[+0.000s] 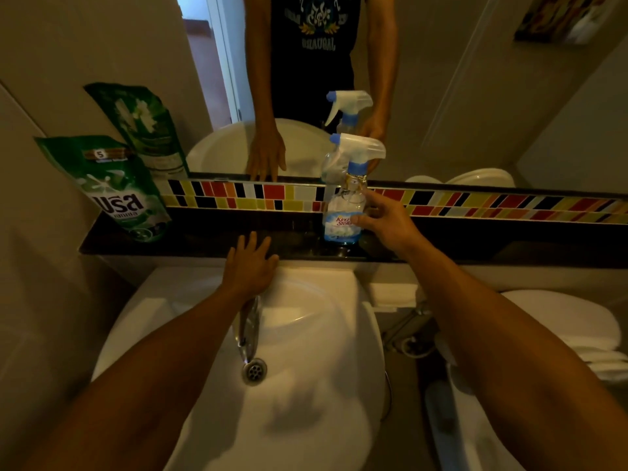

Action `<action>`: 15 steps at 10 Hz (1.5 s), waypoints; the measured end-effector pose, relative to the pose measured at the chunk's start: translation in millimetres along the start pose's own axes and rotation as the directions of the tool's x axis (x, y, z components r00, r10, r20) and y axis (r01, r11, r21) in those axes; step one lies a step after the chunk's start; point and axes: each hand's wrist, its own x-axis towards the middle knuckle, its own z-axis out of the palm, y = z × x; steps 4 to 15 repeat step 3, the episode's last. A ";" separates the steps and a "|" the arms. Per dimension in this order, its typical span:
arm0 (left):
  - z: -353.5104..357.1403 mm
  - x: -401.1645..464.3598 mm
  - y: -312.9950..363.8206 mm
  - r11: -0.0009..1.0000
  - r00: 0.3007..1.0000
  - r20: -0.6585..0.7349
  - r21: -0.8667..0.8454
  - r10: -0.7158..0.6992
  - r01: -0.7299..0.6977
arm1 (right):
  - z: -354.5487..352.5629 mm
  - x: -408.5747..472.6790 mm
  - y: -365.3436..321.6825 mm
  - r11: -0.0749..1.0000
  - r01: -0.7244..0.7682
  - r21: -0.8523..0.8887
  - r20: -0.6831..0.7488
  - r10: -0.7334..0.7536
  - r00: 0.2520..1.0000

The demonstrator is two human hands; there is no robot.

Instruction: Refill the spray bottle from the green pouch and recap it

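Observation:
The spray bottle point(343, 212) stands upright on the dark ledge point(204, 239) below the mirror, its white and blue trigger head screwed on. My right hand point(384, 222) is at the bottle's right side. The thumb touches the label, the index finger points up along the neck, and the fingers are not closed round the bottle. The green pouch point(119, 192) leans upright against the left wall at the ledge's left end, well away from both hands. My left hand point(251, 263) rests flat with spread fingers on the ledge's front edge, above the tap.
A white sink point(306, 334) with a chrome tap point(248, 328) and drain point(254, 370) lies below the ledge. A coloured tile strip point(475, 202) runs under the mirror point(441, 96). A toilet point(560, 328) stands at the right.

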 end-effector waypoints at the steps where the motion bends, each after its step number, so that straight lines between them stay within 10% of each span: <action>1: 6.7 2.0 -3.1 1.000 1.000 0.013 0.009 0.006 -0.006 | 4.2 -1.3 5.9 1.000 0.009 -0.017 -0.001 -0.009 1.000; 15: 8.1 0.2 -3.2 1.000 1.000 -0.012 0.022 0.013 -0.013 | 18.5 -7.6 16.7 0.996 -0.008 0.090 -0.133 0.020 0.991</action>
